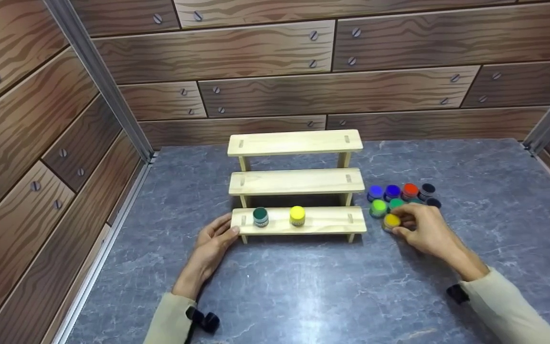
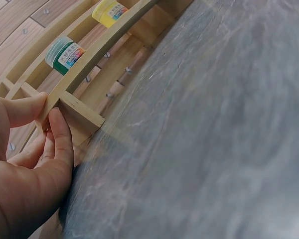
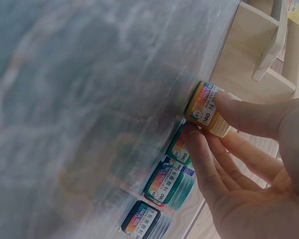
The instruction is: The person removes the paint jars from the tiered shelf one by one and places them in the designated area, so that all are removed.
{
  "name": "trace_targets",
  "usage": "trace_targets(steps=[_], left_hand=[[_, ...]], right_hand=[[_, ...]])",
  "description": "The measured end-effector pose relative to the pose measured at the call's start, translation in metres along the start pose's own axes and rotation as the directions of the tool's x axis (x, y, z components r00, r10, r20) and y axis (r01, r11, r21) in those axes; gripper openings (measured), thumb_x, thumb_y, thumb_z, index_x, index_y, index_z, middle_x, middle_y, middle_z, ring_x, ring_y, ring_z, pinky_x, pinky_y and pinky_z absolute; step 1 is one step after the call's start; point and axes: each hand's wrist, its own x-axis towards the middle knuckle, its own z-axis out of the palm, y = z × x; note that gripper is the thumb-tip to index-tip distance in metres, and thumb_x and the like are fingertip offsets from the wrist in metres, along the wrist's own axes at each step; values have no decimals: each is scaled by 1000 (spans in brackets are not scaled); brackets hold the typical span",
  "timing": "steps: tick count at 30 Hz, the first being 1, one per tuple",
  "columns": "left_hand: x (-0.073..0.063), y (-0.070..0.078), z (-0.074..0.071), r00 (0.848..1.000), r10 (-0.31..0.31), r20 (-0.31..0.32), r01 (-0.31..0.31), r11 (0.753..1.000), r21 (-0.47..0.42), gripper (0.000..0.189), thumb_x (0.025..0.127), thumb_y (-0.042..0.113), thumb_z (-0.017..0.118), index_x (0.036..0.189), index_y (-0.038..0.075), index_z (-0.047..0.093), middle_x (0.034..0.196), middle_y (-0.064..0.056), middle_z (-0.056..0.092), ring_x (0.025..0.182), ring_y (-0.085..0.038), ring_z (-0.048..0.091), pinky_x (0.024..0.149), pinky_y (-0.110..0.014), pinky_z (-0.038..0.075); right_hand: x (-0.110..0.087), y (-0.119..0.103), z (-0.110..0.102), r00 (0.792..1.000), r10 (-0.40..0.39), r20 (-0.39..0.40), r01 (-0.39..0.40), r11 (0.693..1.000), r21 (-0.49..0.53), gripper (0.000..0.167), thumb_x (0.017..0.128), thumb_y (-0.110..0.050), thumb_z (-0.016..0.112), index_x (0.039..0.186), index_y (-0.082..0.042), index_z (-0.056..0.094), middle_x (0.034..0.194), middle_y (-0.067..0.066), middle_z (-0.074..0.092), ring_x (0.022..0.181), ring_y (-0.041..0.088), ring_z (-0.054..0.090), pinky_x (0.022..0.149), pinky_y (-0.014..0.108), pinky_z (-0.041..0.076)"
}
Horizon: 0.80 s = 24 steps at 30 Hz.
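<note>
A three-tier wooden stand (image 1: pixel 275 228) carries a dark green paint jar (image 1: pixel 260 217) and a bright yellow paint jar (image 1: pixel 297 216) on its lowest step. My left hand (image 1: pixel 213 243) pinches the left end of that step, thumb on top and fingers underneath, as the left wrist view shows. To the right of the stand, my right hand (image 1: pixel 425 229) holds a darker yellow paint jar (image 3: pixel 203 107) between thumb and fingers, low by the tabletop. Its label faces the right wrist camera.
Beside the stand's right end, several paint jars stand in rows, among them light green (image 1: pixel 378 208), blue (image 1: pixel 392 192), red (image 1: pixel 409 191) and black (image 1: pixel 427 190) ones. My right hand partly covers the front row. Wood-patterned walls (image 1: pixel 265 100) enclose the grey tabletop (image 1: pixel 275 296).
</note>
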Motion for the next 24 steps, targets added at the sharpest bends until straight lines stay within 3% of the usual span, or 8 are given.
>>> trace_targets(steps=[12, 24], left_hand=[[1, -1, 0, 1000, 8, -13, -8, 1000, -1, 64, 102, 0, 66, 158, -11, 38, 160, -34, 42, 132, -26, 58, 103, -25, 54], [2, 0, 1, 1000, 2, -17, -2, 1000, 16, 62, 103, 2, 67, 158, -8, 40, 160, -32, 44, 133, -26, 58, 102, -25, 54]], right_hand=[[-1, -6, -6, 1000, -13, -4, 13, 1000, -13, 39, 87, 4, 84, 122, 14, 70, 116, 32, 71, 98, 41, 76, 83, 45, 65], [9, -45, -17, 997, -61, -40, 62, 997, 36, 38, 93, -3, 82, 127, 10, 70, 118, 29, 74, 102, 41, 76, 89, 50, 64]])
